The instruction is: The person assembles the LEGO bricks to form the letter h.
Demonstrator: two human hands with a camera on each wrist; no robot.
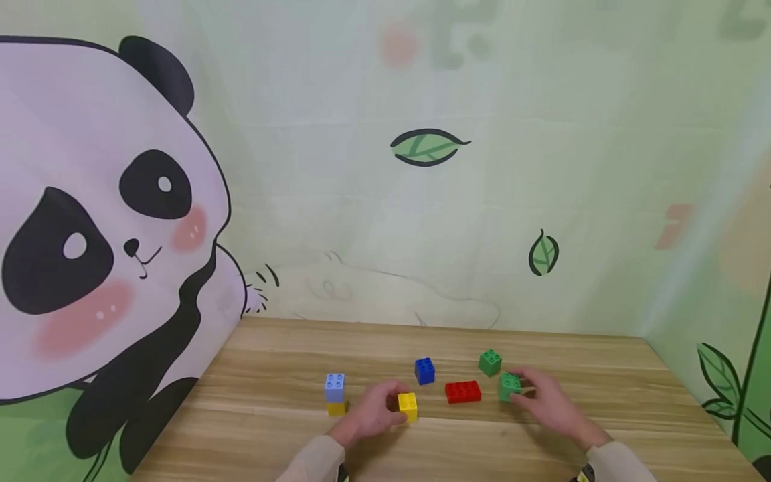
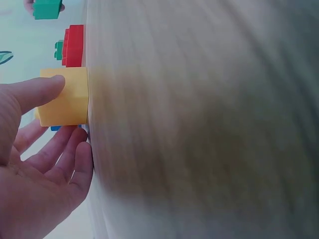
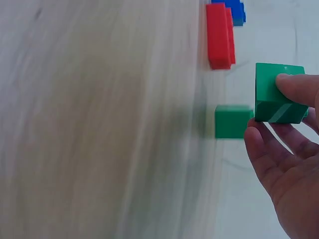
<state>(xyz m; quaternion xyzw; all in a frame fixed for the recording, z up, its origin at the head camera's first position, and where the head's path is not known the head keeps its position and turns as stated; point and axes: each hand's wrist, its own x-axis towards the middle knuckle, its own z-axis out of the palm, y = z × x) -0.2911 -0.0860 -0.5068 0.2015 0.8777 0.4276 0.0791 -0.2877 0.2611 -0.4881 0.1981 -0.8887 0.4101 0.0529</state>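
Observation:
My left hand pinches a yellow building block between thumb and fingers, low at the tabletop. In the left wrist view the thumb presses one face of the yellow block. My right hand grips a green block. The right wrist view shows this green block raised off the table. Another green block stands on the table just behind it. Between the hands lies a long red block, with a blue block farther back.
A light blue block sits stacked on a yellow block, left of my left hand. The wooden table meets a printed cloth backdrop with a panda at the back and sides.

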